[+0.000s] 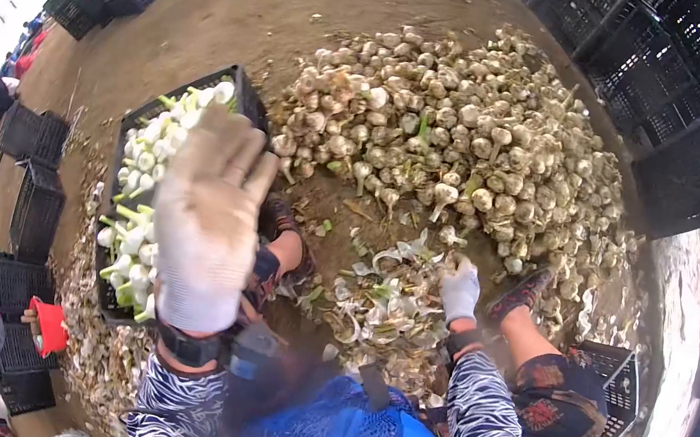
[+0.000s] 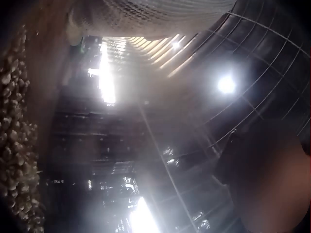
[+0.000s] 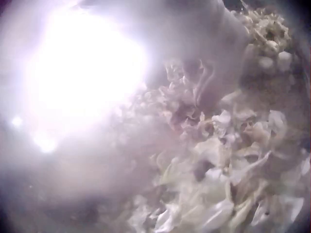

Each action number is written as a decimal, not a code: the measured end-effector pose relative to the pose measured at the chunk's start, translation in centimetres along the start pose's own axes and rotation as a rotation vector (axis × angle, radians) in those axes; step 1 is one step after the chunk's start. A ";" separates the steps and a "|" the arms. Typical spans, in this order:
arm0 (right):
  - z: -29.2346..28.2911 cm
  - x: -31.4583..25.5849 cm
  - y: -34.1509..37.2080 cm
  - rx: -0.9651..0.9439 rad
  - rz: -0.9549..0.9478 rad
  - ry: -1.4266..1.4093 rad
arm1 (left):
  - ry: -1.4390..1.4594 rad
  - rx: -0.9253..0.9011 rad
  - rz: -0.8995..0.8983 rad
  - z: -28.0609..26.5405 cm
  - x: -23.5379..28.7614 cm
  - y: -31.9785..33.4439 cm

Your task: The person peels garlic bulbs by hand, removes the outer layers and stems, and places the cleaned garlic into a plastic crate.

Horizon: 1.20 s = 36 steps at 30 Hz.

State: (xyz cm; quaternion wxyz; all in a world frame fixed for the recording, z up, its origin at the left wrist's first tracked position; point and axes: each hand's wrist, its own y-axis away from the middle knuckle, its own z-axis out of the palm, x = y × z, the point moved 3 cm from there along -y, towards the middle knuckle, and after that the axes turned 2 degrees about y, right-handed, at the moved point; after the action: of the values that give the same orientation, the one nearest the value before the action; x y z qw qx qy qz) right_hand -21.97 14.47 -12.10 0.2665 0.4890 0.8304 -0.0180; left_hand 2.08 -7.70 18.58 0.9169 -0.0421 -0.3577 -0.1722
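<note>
In the head view the left hand (image 1: 213, 223), in a white glove with a soiled palm, is raised with its palm up and fingers extended, holding nothing. Behind it stands a black crate (image 1: 242, 89) of peeled garlic bulbs (image 1: 143, 156) with green-white stems. The right hand (image 1: 458, 292), also gloved, is low over a heap of peeled skins (image 1: 396, 305), fingers pointing toward a pile of unpeeled garlic (image 1: 493, 141); whether it grips anything is unclear. The left wrist view shows glove fabric (image 2: 150, 17) at the top. Glare washes out much of the right wrist view, with skins (image 3: 214, 150) below.
Black crates (image 1: 38, 203) are stacked at left and more crates (image 1: 688, 81) at upper right. Another crate (image 1: 619, 384) lies by the person's right leg. A red item (image 1: 49, 327) hangs at lower left. The sandaled feet rest on either side of the skins.
</note>
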 end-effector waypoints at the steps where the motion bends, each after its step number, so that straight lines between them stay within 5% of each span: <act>1: -0.4 -0.1 -1.5 0.057 0.002 -0.007 | -0.017 -0.031 -0.051 0.3 -1.8 -0.3; 6: -1.0 -3.9 -9.1 0.194 -0.170 0.120 | -0.015 0.013 -0.323 -2.6 -8.5 -0.7; 8: 0.1 -5.5 -13.1 -0.063 -0.148 0.292 | -0.010 0.140 -0.449 -2.0 -9.8 0.0; 12: 1.8 -8.1 -15.3 -0.126 -0.191 0.396 | 0.050 0.165 -0.516 -2.2 -11.0 -0.1; 16: 1.4 -9.1 -13.6 -0.222 -0.005 0.334 | 0.039 0.148 -0.514 -2.3 -11.0 -0.5; 18: 5.1 -4.1 -14.1 -0.138 -0.202 -0.321 | -0.013 0.176 -0.503 -2.5 -10.9 -0.3; 20: 5.1 -4.3 -10.7 -0.261 0.070 -1.030 | -0.221 0.070 -0.401 -4.5 -12.5 -0.3; 22: -0.2 -9.6 -3.9 -0.449 0.316 -1.356 | -0.508 -0.156 -0.357 -4.6 -13.0 0.1; 24: -1.6 -11.2 -0.2 -0.553 0.315 -1.529 | -1.370 -0.433 0.047 -4.7 -13.6 1.0; 26: -4.8 -15.3 4.6 -0.644 0.302 -1.791 | -1.372 -0.534 0.066 -5.4 -14.1 2.4; 28: -5.8 -15.5 7.1 -0.760 0.205 -1.770 | -1.078 -0.675 0.101 -5.1 -14.7 4.4; 29: -3.5 -12.3 6.1 -0.598 -0.278 -1.431 | -0.968 -0.630 0.170 -5.8 -14.7 5.4; 33: -9.9 -13.5 10.3 -0.354 -0.316 -0.851 | -0.732 -0.448 -0.091 -5.9 -11.9 8.8; 34: -11.2 -14.1 11.3 -0.260 -0.337 -0.826 | -1.004 -0.501 0.047 -6.8 -12.0 9.1; 36: -12.5 -14.5 12.4 -0.401 -0.252 -0.945 | -1.179 -0.559 0.149 -6.2 -11.1 10.7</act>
State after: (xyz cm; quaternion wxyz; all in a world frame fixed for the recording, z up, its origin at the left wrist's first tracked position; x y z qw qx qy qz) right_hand -11.56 12.95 8.12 0.6958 0.2634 0.6592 -0.1091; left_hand 2.09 4.23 7.05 0.5311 -0.3907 -0.7382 -0.1426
